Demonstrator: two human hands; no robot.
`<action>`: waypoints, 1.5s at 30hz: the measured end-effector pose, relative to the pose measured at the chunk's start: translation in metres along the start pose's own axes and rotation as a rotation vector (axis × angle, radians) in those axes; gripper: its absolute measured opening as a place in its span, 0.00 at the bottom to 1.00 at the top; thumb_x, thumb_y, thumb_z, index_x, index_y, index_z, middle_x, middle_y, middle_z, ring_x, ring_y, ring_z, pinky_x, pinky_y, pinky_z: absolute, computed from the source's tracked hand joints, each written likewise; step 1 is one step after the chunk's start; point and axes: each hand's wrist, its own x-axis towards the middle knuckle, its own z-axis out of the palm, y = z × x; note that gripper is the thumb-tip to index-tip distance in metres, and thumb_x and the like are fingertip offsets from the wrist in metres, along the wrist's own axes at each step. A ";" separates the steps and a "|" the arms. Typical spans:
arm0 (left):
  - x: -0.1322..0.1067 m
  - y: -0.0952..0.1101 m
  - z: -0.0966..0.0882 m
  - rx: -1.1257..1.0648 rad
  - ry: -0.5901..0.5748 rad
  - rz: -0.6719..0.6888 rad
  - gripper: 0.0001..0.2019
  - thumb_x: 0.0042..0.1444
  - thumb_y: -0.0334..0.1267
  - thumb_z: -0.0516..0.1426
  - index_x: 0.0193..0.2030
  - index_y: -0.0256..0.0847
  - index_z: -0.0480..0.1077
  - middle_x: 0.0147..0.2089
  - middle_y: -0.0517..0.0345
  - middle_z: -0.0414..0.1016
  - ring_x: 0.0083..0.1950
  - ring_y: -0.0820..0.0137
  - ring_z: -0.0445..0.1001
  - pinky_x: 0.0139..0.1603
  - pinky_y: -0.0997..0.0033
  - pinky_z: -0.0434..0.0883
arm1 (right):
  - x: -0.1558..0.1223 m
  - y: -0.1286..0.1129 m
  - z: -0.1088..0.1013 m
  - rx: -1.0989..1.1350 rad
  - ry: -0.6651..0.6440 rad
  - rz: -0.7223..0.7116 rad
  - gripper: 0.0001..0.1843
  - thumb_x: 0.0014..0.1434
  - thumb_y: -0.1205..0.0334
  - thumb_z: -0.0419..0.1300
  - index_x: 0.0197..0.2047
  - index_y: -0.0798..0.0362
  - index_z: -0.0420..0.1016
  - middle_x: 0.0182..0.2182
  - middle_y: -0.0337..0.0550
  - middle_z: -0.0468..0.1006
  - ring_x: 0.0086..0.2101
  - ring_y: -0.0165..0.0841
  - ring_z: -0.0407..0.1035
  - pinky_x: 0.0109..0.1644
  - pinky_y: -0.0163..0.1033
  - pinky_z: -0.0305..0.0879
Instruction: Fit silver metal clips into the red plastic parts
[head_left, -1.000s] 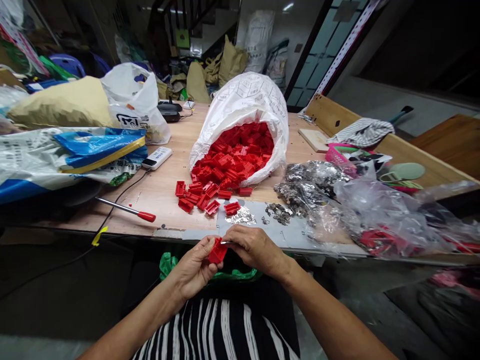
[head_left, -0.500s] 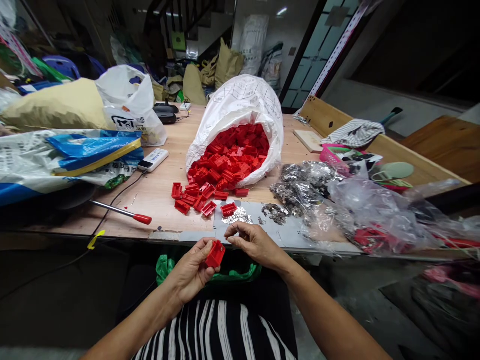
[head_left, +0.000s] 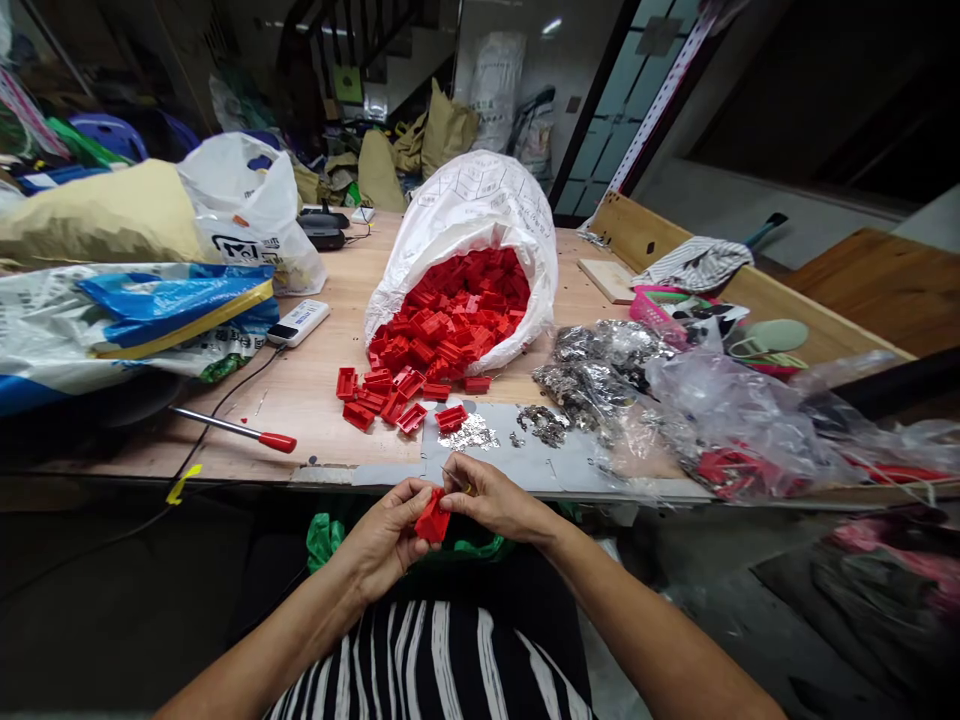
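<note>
At the lower centre of the frame, the left hand (head_left: pixel 390 522) holds a small red plastic box-shaped piece (head_left: pixel 433 517) pinched between thumb and fingers. The right hand (head_left: pixel 493 497) meets it from the right, its thumb touching the piece and its fingers closed narrowly around a thin dark sliver-like object (head_left: pixel 450 477) that is too small to identify.

Just above the hands, thin shiny silver metal pieces (head_left: pixel 474 433) lie on a flat grey sheet (head_left: pixel 510 468), with darker metal pieces (head_left: pixel 547 426) to their right. At the centre, a large white woven sack (head_left: pixel 480 185) lies open, spilling similar red plastic pieces (head_left: pixel 457 310); its outlined shapes and characters are too small to read.

At upper left, a white plastic carrier bag (head_left: pixel 236 190) bears bold black lettering, creased and only partly visible. Below it, a blue-and-white sack (head_left: pixel 45 315) shows dark, illegible characters. Right of that, a white rectangular device (head_left: pixel 306 320) carries blue print, also unreadable.
</note>
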 end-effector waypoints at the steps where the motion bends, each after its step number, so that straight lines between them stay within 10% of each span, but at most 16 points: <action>1: 0.000 0.000 0.000 0.010 0.005 -0.012 0.11 0.51 0.41 0.63 0.36 0.38 0.69 0.28 0.62 0.70 0.19 0.82 0.69 0.17 0.88 0.64 | 0.000 0.003 0.000 0.023 0.010 0.003 0.11 0.52 0.64 0.62 0.30 0.52 0.61 0.26 0.32 0.61 0.29 0.27 0.54 0.33 0.32 0.54; 8: -0.010 0.005 -0.001 0.441 0.083 0.375 0.19 0.49 0.40 0.64 0.49 0.43 0.74 0.48 0.51 0.73 0.37 0.70 0.73 0.38 0.74 0.71 | -0.007 0.021 0.005 0.040 0.180 -0.001 0.11 0.56 0.59 0.61 0.31 0.52 0.61 0.27 0.32 0.60 0.29 0.27 0.55 0.33 0.32 0.55; 13: -0.013 0.004 0.003 0.768 0.146 0.679 0.17 0.43 0.30 0.66 0.43 0.45 0.78 0.43 0.52 0.75 0.46 0.63 0.70 0.50 0.72 0.66 | -0.010 0.021 0.016 0.077 0.236 0.016 0.13 0.57 0.56 0.61 0.32 0.51 0.60 0.27 0.31 0.61 0.28 0.26 0.55 0.32 0.32 0.55; 34: -0.015 0.008 -0.024 0.744 -0.066 0.497 0.13 0.45 0.32 0.66 0.40 0.44 0.79 0.39 0.54 0.79 0.41 0.64 0.75 0.43 0.73 0.70 | -0.035 0.025 0.039 0.728 0.032 0.223 0.25 0.47 0.53 0.69 0.41 0.51 0.62 0.26 0.29 0.63 0.19 0.19 0.53 0.20 0.26 0.45; 38: -0.009 0.002 -0.025 0.538 0.018 0.375 0.16 0.45 0.33 0.66 0.44 0.42 0.77 0.42 0.56 0.80 0.43 0.66 0.75 0.44 0.75 0.71 | -0.030 0.022 0.017 0.429 -0.010 0.211 0.22 0.53 0.49 0.64 0.46 0.51 0.64 0.32 0.35 0.71 0.22 0.23 0.61 0.24 0.29 0.54; 45: -0.002 0.003 -0.031 0.647 0.140 0.462 0.23 0.48 0.40 0.64 0.52 0.41 0.73 0.45 0.55 0.79 0.47 0.64 0.76 0.51 0.71 0.70 | -0.008 0.021 -0.054 -0.927 0.482 0.337 0.06 0.62 0.65 0.54 0.40 0.53 0.72 0.38 0.45 0.75 0.41 0.35 0.69 0.44 0.37 0.60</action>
